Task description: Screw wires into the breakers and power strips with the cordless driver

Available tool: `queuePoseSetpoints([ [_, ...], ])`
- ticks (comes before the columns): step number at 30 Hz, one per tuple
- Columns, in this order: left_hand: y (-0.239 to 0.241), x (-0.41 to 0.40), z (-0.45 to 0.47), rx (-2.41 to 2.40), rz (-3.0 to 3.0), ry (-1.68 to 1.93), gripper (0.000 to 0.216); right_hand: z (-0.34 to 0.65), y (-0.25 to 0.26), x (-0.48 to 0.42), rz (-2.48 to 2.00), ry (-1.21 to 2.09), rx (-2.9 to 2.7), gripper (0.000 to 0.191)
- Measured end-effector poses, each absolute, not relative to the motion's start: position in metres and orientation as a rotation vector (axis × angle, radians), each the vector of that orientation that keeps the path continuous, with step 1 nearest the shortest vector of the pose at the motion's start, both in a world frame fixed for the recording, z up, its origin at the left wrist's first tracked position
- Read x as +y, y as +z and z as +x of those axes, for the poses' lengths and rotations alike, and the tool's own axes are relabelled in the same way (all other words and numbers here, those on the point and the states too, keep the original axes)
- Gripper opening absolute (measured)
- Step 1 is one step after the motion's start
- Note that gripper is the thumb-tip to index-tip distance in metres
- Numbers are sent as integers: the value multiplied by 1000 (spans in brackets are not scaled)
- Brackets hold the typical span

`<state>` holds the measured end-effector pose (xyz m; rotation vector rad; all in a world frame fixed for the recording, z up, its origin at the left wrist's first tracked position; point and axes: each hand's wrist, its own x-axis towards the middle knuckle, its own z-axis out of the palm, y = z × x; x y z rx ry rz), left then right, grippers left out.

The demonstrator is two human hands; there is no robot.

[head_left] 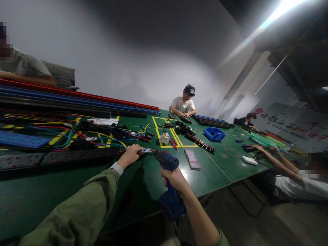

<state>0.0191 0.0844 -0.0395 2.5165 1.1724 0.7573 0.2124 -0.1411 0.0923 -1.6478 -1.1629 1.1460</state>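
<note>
My right hand (pixel 174 179) is closed round the grip of a blue cordless drill (pixel 167 181), whose nose points left along the green table (pixel 143 181). My left hand (pixel 131 155) is pinched on a small white and blue part (pixel 146 150) held right at the drill's tip. A long black power strip (pixel 58 157) lies just left of that hand, with a tangle of coloured wires (pixel 84 135) behind it.
Long red, blue and black rails (pixel 77 99) run along the far left. A blue bin (pixel 214 134) and black parts sit mid-table inside yellow tape. One person sits at the far end, others' arms work at the right and upper left.
</note>
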Motion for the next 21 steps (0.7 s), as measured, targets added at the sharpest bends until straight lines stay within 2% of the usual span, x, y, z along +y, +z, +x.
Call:
queuePoseSetpoints([
  [21, -42, 88, 19, 1163, 2541, 744, 32, 210, 96, -142, -1663, 1137, -1179, 5],
])
